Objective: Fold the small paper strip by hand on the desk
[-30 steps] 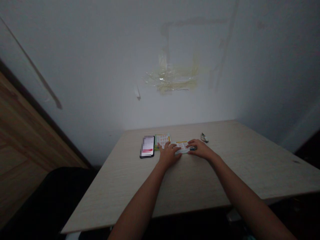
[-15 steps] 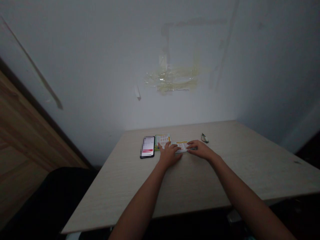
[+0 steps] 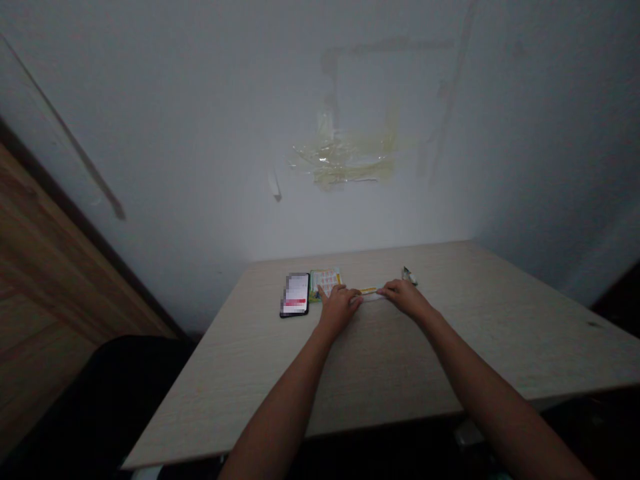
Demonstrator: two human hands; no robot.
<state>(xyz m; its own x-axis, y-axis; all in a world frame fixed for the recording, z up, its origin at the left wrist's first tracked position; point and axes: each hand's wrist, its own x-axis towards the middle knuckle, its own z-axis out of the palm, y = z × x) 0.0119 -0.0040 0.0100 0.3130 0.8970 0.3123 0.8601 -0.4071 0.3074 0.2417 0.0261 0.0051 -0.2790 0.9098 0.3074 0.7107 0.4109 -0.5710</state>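
Both my hands rest on a small printed paper lying on the light wooden table. Only a narrow yellow and white strip of the paper shows between them. My left hand presses its left end with fingers curled flat on it. My right hand holds the right end, fingers bent down over it. A green and white printed card lies just behind my left hand, and a phone with a lit screen lies to its left.
A small crumpled wrapper lies behind my right hand. The table stands in a corner against a white wall with old tape marks. A dark chair is at the lower left, beside a wooden door.
The paper between my hands shows as a much thinner strip than before. My right hand has moved slightly back and right; my left hand stays in place.
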